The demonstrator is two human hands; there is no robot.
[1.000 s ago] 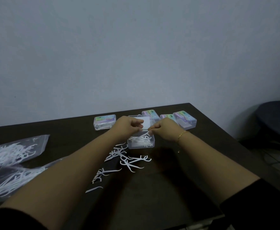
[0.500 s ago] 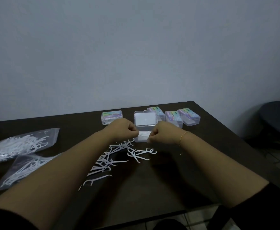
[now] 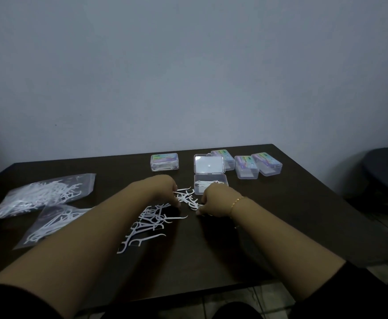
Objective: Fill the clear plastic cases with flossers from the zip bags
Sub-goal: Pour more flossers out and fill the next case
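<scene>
- Two hands are down on the dark table, both at the far end of the loose flossers that trail back toward you in a scattered line.
- Your left hand has its fingers curled down onto the white pile; whether it holds any flosser you cannot tell, because the fingertips are hidden behind the knuckles.
- Your right hand is curled the same way with fingertips on the table at the pile's right edge; its grip is also hidden, so you cannot tell if it has anything.
- Just beyond your right hand sits the open clear case, lid flipped back and lying flat, a few flossers already inside. Your right knuckles cover its near edge.
- Three closed cases with coloured labels stand in a close row to the right of the open one; the nearest to it is partly hidden behind the lid.
- One more closed case stands apart, beyond your left hand.
- Far left lie two zip bags of flossers, overlapping; your left forearm covers a corner of the nearer one.
- On your right wrist is a thin gold bracelet.
- Off the table's right side is a dark chair.
</scene>
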